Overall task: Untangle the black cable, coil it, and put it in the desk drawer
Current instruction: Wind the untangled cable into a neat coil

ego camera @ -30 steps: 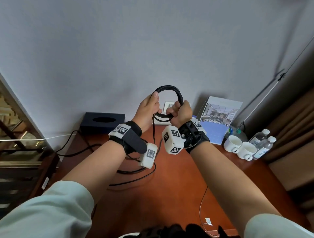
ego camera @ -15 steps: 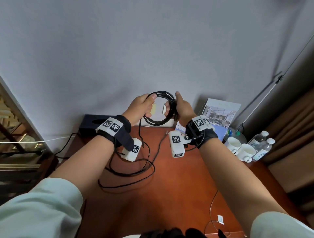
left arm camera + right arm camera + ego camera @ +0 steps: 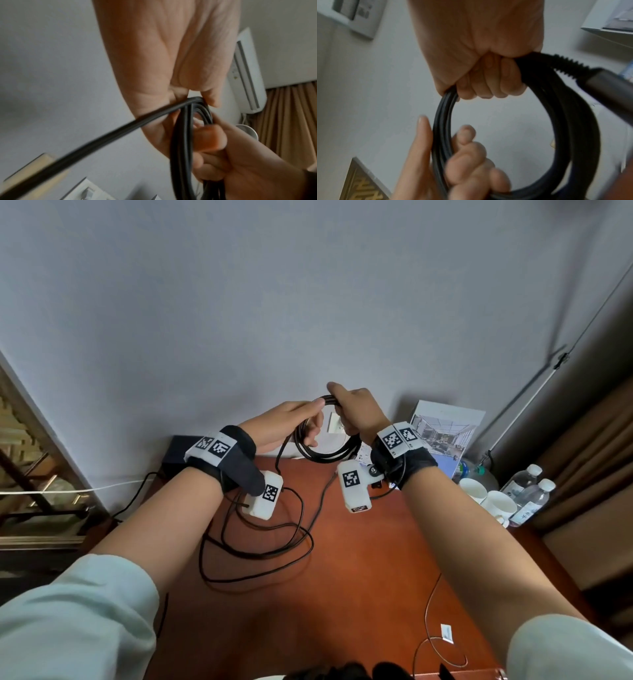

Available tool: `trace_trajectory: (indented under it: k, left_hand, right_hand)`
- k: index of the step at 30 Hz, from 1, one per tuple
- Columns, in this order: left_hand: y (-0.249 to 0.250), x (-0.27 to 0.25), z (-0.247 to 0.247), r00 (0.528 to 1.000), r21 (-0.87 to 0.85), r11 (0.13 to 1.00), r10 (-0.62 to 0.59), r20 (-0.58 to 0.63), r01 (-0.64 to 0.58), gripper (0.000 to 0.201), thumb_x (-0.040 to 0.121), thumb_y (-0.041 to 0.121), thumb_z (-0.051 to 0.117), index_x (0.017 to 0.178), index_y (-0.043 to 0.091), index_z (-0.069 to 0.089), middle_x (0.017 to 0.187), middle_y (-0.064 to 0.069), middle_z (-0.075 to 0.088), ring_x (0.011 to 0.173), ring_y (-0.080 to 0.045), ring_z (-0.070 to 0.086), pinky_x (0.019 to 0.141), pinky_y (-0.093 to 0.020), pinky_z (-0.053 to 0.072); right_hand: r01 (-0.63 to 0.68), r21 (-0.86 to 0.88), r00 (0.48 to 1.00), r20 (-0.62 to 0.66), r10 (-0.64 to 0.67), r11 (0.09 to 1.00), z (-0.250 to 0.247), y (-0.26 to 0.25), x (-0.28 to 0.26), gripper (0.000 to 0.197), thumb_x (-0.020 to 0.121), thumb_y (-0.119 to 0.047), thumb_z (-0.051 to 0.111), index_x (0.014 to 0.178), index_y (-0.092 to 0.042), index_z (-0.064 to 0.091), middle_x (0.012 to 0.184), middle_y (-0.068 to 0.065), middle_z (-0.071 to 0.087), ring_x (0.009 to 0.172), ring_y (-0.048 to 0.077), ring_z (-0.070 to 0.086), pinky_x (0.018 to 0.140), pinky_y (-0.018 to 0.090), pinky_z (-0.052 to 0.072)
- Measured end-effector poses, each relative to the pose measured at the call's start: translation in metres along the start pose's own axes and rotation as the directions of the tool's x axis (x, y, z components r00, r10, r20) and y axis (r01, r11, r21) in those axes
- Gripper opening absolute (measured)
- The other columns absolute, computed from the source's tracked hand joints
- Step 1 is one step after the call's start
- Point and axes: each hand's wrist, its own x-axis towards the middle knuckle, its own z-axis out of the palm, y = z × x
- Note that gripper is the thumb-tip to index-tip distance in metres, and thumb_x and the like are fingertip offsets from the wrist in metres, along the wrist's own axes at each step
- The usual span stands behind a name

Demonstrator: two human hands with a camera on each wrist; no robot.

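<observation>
Coiling well means the right hand (image 3: 356, 414) clamps the black cable (image 3: 322, 455) loops while the left hand (image 3: 291, 424), pinching beside them, feeds slack evenly off the worktop (image 3: 359, 559).

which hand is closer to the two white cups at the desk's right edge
Right. The right hand grips the coiled black cable up left of the two white ceramic cups; the left hand holds the coil's other side, farther left.

Plain grey wall (image 3: 308, 302) behind the grip. Reddish-brown wooden desk (image 3: 359, 559) below it. Brown curtain (image 3: 589, 457) to the right. White wall-mounted air conditioner (image 3: 247, 70) beside the curtain. Wall socket plate (image 3: 356, 17) on the wall.
</observation>
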Motion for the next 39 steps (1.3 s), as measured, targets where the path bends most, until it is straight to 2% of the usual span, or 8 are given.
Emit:
trace_trajectory:
  k: [5, 9, 15, 20, 24, 29, 33, 39]
  left_hand:
    - [-0.017, -0.004, -0.003, 0.988, -0.101, 0.983, -0.152, -0.006, 0.151, 0.05, 0.096, 0.053, 0.038, 0.112, 0.01, 0.056, 0.11, -0.013, 0.058, 0.097, -0.027, 0.066, 0.089, -0.047, 0.054]
    - [-0.021, -0.004, 0.007, 0.972, -0.062, 0.972, -0.22, 0.079, 0.225, 0.057, 0.095, 0.056, 0.033, 0.131, 0.015, 0.05, 0.141, 0.008, 0.036, 0.112, -0.026, 0.062, 0.089, -0.048, 0.054]
    - [-0.029, 0.001, 0.027, 0.987, -0.049, 0.998, -0.057, -0.152, 0.05, 0.039, 0.103, 0.035, 0.036, 0.115, 0.006, 0.059, 0.122, -0.003, 0.056, 0.109, -0.017, 0.056, 0.073, -0.015, 0.054]
    - [-0.025, -0.002, 0.027, 0.941, 0.265, 0.964, 0.065, -0.333, 0.027, 0.041, 0.101, 0.044, 0.034, 0.109, 0.009, 0.055, 0.084, -0.006, 0.07, 0.053, -0.031, 0.066, 0.051, -0.032, 0.055]
    - [-0.025, -0.001, 0.022, 0.857, 0.34, 0.94, 0.172, -0.486, 0.004, 0.041, 0.102, 0.042, 0.03, 0.101, 0.011, 0.056, 0.065, -0.017, 0.065, 0.044, -0.024, 0.064, 0.048, -0.027, 0.05]
    - [-0.032, 0.008, 0.03, 0.873, -0.1, 0.993, 0.002, -0.488, -0.058, 0.041, 0.101, 0.046, 0.032, 0.099, 0.012, 0.055, 0.088, -0.012, 0.072, 0.084, -0.03, 0.071, 0.075, -0.042, 0.059]
    - [-0.029, 0.012, 0.032, 0.857, -0.394, 0.913, -0.117, -0.502, -0.106, 0.038, 0.099, 0.045, 0.041, 0.084, 0.013, 0.055, 0.069, -0.008, 0.062, 0.086, -0.036, 0.07, 0.09, -0.052, 0.049]
    - [-0.03, 0.012, 0.033, 0.843, -0.53, 0.841, -0.2, -0.499, -0.114, 0.041, 0.092, 0.053, 0.05, 0.07, 0.019, 0.044, 0.07, 0.002, 0.029, 0.056, -0.011, 0.033, 0.061, -0.025, 0.048]
  right_hand:
    - [-0.009, 0.299, 0.996, -0.081, 0.034, 0.954, -0.008, 0.009, 0.001, 0.045, 0.092, -0.024, 0.046, 0.049, -0.015, 0.034, 0.036, -0.005, 0.027, 0.031, 0.013, 0.019, 0.04, 0.018, 0.015]
    - [0.009, 0.513, 0.983, -0.162, 0.087, 0.859, -0.005, 0.017, -0.001, 0.045, 0.091, -0.024, 0.044, 0.048, -0.018, 0.034, 0.038, -0.003, 0.026, 0.032, 0.013, 0.017, 0.04, 0.018, 0.015]
    - [0.055, 0.722, 0.957, -0.234, 0.169, 0.69, 0.005, 0.024, -0.007, 0.038, 0.09, -0.019, 0.037, 0.054, -0.017, 0.027, 0.04, -0.004, 0.019, 0.034, 0.012, 0.012, 0.04, 0.018, 0.011]
    - [0.017, 0.648, 0.952, -0.243, 0.185, 0.762, -0.001, 0.024, -0.007, 0.038, 0.087, -0.019, 0.037, 0.051, -0.018, 0.026, 0.04, -0.005, 0.02, 0.036, 0.013, 0.012, 0.039, 0.02, 0.011]
    - [0.006, 0.565, 0.958, -0.24, 0.157, 0.825, -0.002, 0.019, -0.008, 0.038, 0.087, -0.019, 0.038, 0.05, -0.016, 0.03, 0.037, -0.005, 0.023, 0.032, 0.014, 0.016, 0.039, 0.019, 0.014]
    - [-0.011, 0.46, 0.96, -0.243, 0.137, 0.888, 0.004, 0.011, -0.01, 0.038, 0.087, -0.021, 0.04, 0.05, -0.013, 0.034, 0.036, -0.002, 0.028, 0.031, 0.015, 0.021, 0.04, 0.02, 0.019]
    - [-0.028, 0.527, 0.957, -0.232, 0.176, 0.849, 0.015, 0.017, -0.012, 0.04, 0.086, -0.022, 0.041, 0.048, -0.015, 0.033, 0.038, -0.003, 0.026, 0.032, 0.014, 0.02, 0.041, 0.019, 0.018]
    - [-0.037, 0.61, 0.936, -0.257, 0.241, 0.792, 0.03, 0.021, -0.015, 0.037, 0.084, -0.018, 0.04, 0.048, -0.015, 0.031, 0.04, -0.003, 0.023, 0.033, 0.014, 0.017, 0.04, 0.018, 0.017]
